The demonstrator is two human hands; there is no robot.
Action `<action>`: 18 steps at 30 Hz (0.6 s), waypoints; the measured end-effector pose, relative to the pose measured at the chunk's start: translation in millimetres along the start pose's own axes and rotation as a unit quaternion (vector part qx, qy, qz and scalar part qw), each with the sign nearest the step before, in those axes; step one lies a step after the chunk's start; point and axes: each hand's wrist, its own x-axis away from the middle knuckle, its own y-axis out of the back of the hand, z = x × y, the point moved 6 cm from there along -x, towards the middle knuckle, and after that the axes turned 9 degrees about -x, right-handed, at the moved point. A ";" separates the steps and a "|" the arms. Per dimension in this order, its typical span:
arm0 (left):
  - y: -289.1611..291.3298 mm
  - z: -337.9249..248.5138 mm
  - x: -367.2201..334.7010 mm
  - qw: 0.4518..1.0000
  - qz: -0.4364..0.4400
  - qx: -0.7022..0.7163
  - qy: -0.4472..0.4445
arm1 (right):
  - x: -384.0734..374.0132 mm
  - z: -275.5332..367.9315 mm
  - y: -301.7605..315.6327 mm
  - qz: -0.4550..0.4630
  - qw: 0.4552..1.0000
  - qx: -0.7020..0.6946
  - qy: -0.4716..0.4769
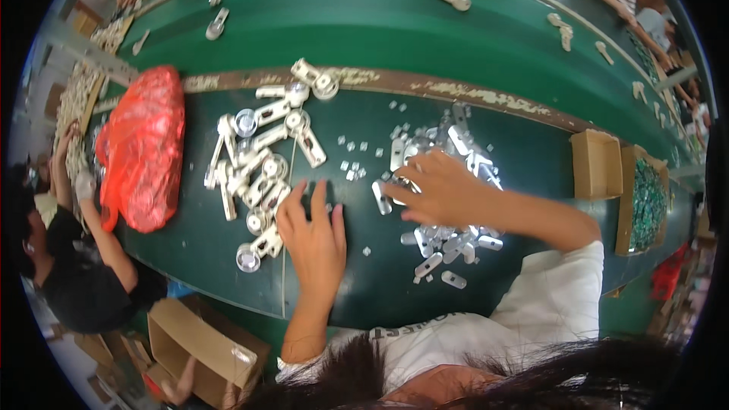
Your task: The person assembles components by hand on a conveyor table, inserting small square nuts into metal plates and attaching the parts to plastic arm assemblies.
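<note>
Hair [355, 373]: hanging
Left hand [314, 249]: lying, fingers apart
Right hand [442, 191]: covering silver pieces [429, 264] — hold unclear; pinching singly helps

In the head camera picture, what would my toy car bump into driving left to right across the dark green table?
Red plastic bag → pile of whitish round-ended parts → scattered silvery pieces → open cardboard box → second cardboard box holding green pieces.

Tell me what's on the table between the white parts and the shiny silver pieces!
In the head view, several tiny pale squares lie scattered there, and the left hand is there too, closer to the wearer.
</note>
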 end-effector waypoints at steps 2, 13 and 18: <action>-10.4 -2.9 -2.1 0.999 0.036 -0.025 -0.022 | 8.1 20.4 -11.8 -0.002 0.998 -0.055 -0.029; 14.2 10.0 24.4 0.998 0.018 0.053 -0.004 | 10.3 8.5 -13.9 -0.080 0.969 -0.229 -0.048; 6.2 4.9 30.3 0.969 0.052 0.241 0.020 | -12.2 2.4 3.1 -0.191 0.864 -0.450 -0.122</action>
